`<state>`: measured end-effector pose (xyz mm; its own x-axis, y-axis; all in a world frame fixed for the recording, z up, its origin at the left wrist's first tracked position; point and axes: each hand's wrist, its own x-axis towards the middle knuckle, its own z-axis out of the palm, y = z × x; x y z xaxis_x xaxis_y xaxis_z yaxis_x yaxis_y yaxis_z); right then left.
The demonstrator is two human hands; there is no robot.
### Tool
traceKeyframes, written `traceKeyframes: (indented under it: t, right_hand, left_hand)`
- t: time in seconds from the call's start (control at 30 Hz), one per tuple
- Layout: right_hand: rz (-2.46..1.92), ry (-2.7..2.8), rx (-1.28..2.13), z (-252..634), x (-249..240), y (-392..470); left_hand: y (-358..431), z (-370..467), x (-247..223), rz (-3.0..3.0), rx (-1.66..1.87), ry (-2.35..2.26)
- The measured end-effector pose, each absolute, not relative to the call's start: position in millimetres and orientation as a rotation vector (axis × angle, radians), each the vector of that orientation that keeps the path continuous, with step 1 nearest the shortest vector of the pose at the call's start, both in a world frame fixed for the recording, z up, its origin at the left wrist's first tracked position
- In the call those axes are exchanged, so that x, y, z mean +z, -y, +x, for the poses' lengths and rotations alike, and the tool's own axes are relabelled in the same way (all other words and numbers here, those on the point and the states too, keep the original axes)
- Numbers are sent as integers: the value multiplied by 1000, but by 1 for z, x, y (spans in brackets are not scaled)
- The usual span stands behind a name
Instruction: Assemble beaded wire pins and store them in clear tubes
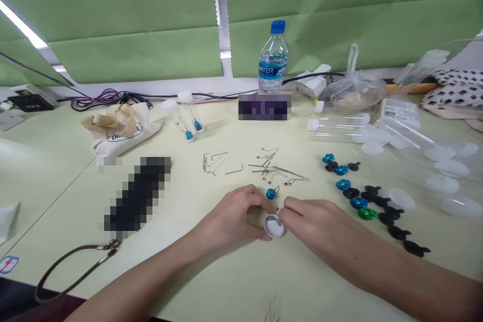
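My left hand (236,214) is curled round a small round white cap (278,233), thumb on its near side and fingers on its far side. The cap's hollow side faces up, with something greyish at its far edge. My right hand (311,219) is closed in a pinch at the cap's right edge; what its fingertips hold is hidden. Just beyond the cap is a shiny blue knob (270,193) with a bent thin metal wire beside it. A tiny red bead (276,208) shows between my hands. Farther back lie several thin bent metal rods (277,166) with small beaded ends.
Hex keys (213,162) lie left of the rods. Blue, black and green knobs (358,203) spread at right, near clear tubes (337,122) and white caps (441,184). Two capped tubes (187,110) stand behind, left of a water bottle (272,63). A cloth pouch (124,128) lies left.
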<state>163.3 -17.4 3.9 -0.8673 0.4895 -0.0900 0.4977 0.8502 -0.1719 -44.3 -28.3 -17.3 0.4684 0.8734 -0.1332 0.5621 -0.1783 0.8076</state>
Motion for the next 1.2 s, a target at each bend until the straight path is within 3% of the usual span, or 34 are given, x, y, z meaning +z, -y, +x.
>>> traceKeyframes:
  t: [1.2]
  right_hand:
    - [784, -2991, -197, 162, 5, 20]
  left_hand:
    - [29, -44, -18, 1834, 484, -1218]
